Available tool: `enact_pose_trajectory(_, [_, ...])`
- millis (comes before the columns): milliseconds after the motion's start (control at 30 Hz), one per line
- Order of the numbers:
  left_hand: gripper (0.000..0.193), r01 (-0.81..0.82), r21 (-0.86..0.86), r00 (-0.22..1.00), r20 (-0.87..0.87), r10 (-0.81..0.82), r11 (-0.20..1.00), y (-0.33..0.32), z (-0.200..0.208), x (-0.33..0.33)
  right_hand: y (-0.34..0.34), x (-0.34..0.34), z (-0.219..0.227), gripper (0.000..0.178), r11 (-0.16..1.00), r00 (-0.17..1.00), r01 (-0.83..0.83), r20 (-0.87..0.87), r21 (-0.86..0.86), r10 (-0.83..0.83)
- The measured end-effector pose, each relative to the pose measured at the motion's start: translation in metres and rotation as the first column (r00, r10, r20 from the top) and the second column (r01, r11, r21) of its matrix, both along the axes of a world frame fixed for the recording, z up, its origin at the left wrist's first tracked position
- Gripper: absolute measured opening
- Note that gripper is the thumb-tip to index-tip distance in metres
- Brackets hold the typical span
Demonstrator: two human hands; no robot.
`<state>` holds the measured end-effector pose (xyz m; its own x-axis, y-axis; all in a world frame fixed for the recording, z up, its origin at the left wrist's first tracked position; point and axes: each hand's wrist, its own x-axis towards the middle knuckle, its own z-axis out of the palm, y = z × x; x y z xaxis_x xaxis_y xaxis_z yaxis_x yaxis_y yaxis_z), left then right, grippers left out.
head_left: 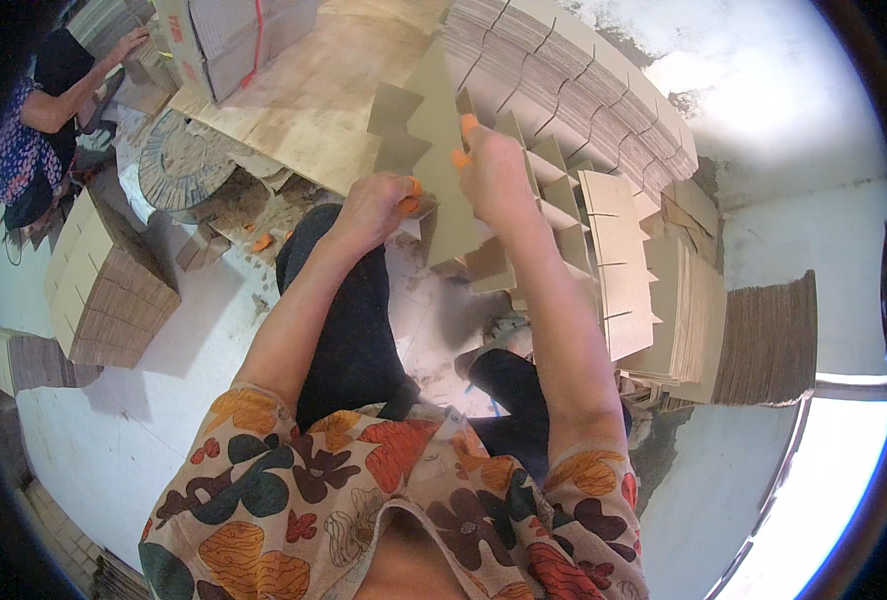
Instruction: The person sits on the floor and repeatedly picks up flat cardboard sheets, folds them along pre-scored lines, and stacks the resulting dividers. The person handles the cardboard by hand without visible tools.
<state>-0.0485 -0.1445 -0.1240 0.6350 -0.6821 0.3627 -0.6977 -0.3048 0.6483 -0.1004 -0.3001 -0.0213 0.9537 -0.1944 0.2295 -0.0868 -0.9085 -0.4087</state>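
Tan cardboard divider made of slotted strips is standing straight ahead of the seated person, between the two bare hands and reaching up past them. Its broad front panel is running lengthwise away from the body, leaning a little to the left at its far end, while notched cross strips are jutting out in zigzag points along its left side. The left hand is closing on the lower left side, nearer the body; the right hand is pinching the panel's right side, farther out, so the hands are gripping opposite sides, apart from each other. Orange finger covers are wrapping some fingertips, and the exact contact under them is partly hidden. Just right of the right hand, an open lattice of tan cardboard cells is sitting beside the panel; whether it is joining the held divider is impossible to tell. Beyond, a long stack of slotted grey-brown cardboard sheets is curving across the upper right. To the upper left, a pale plywood bench is carrying a brown carton with red strapping.
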Motion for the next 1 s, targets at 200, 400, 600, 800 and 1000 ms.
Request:
enact_pose_trajectory(200, [0.013,0.003,0.01,1.0,-0.008,-0.003,1.0,0.0,0.008,-0.006,0.028,-0.025,-0.006,0.018,0.997,0.993,0.018,-0.115,-0.069,-0.026])
enact_pose_trajectory(400, [0.014,0.007,-0.035,1.0,-0.023,-0.007,0.999,0.004,0.003,-0.006,0.019,-0.022,-0.01,0.02,0.999,0.999,0.027,-0.029,-0.025,-0.028])
enact_pose_trajectory(600, [0.016,-0.011,-0.027,0.999,0.031,0.012,1.0,0.0,-0.005,-0.004,0.008,-0.014,-0.018,0.013,0.999,1.0,-0.012,-0.009,-0.047,0.011])
enact_pose_trajectory(800, [0.014,-0.004,-0.083,1.0,-0.002,0.004,0.997,0.007,0.002,-0.001,0.01,-0.015,-0.002,0.011,0.989,0.986,0.057,-0.147,-0.134,-0.077])
enact_pose_trajectory(1000, [0.016,0.027,-0.046,0.999,0.046,-0.025,0.999,0.002,-0.006,0.0,0.025,-0.014,-0.028,0.012,0.988,0.961,-0.034,-0.275,-0.152,-0.009])
